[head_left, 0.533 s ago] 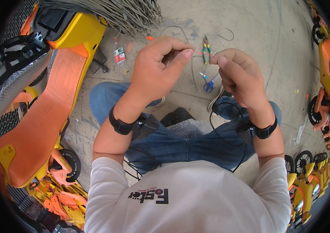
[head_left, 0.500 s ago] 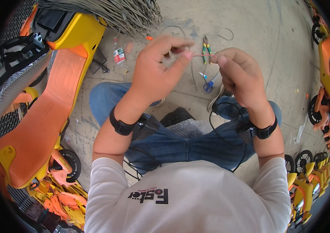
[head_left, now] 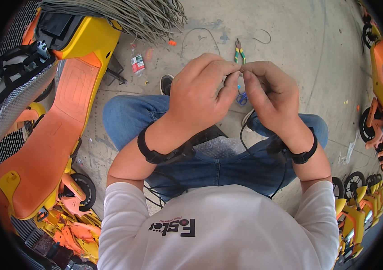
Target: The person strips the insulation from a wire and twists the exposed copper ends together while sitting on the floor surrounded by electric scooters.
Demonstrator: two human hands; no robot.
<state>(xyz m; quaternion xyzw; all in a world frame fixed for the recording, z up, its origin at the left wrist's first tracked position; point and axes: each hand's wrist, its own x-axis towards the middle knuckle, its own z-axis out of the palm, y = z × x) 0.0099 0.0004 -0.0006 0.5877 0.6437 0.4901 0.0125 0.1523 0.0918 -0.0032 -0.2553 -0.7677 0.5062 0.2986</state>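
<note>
My left hand (head_left: 200, 92) and my right hand (head_left: 275, 90) meet fingertip to fingertip in front of me, both closed in a pinch. The thin red wire that stretched between them earlier is now almost wholly hidden by the fingers. Just beyond the fingertips lie pliers (head_left: 240, 54) with green and yellow handles, jaws pointing away. Blue-handled scissors (head_left: 242, 98) rest on the floor below the hands, partly covered by them.
A bundle of grey cables (head_left: 133, 15) spreads at the far left, beside an orange and yellow scooter body (head_left: 49, 135). A clear bottle with a red label (head_left: 137, 65) lies nearby. Wire offcuts (head_left: 264, 37) are on the concrete floor. More scooters (head_left: 353, 216) line the right.
My hands have come together from apart, the left moving right and the right slightly left. The red wire seen between them is now covered by the fingers.
</note>
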